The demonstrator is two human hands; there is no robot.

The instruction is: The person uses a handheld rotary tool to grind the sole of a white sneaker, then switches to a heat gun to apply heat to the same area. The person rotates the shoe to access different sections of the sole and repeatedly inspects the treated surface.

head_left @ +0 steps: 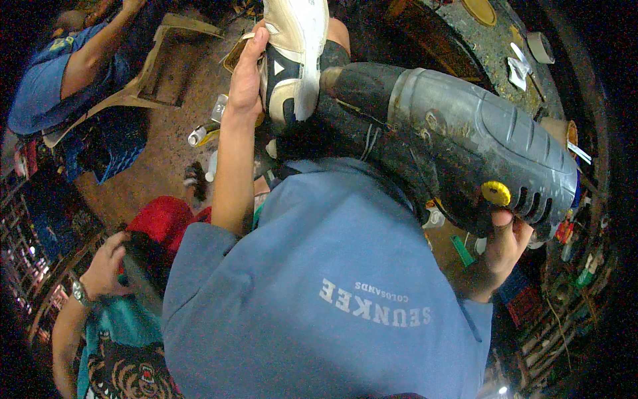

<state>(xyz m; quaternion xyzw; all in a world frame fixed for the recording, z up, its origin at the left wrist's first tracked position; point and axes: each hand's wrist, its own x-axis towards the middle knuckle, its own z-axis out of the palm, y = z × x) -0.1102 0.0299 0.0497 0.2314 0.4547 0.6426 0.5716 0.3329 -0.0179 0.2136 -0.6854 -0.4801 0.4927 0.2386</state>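
Observation:
My left hand (247,83) is closed around the side of a cream, white and black sneaker (299,60), its thumb along the upper. The sneaker is held upright, heel down, and its toe runs out of the top of the picture. At the right, a large grey-and-black shell that looks like a worn knee guard (472,113) lies across my lap area, with slots and a yellow round knob (496,193) on its side. My right hand (505,249) grips its lower edge, thumb just below the knob; its other fingers are mostly hidden.
A person with a red cap (159,223) and teal shirt sits close at my left. Farther left, a person in blue is beside a plastic chair (133,90). Bottles (203,136) stand on the floor. A cluttered, stained table (485,40) with tape rolls is at the far right.

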